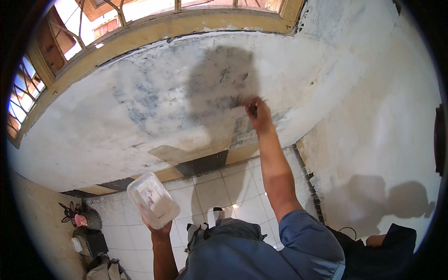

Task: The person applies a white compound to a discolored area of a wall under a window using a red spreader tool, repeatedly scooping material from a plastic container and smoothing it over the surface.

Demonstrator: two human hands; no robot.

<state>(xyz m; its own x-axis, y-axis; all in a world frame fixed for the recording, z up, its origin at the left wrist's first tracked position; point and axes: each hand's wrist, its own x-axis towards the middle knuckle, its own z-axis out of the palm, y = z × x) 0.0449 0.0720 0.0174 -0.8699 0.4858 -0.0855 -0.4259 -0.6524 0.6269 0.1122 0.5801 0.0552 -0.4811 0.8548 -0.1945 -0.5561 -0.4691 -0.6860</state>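
Observation:
My left hand (160, 227) holds a see-through plastic tub (153, 200) from below, its open top facing up. White residue coats the tub's inside. At arm's length, my right hand (259, 114) is closed in front of the wall (158, 102). A small dark tool (252, 109) shows at its fingers, blurred and too small to name with certainty. Patchy white coating covers the wall, with grey-blue and dark worn areas around the right hand. My shadow falls across these patches.
A window with a yellowish frame (200, 22) and metal bars runs above the wall. White tiles (210, 192) cover the floor. Pots and a dark box (91, 240) stand at the lower left. A dark cloth-like item (392, 249) lies at the lower right, beside the right wall.

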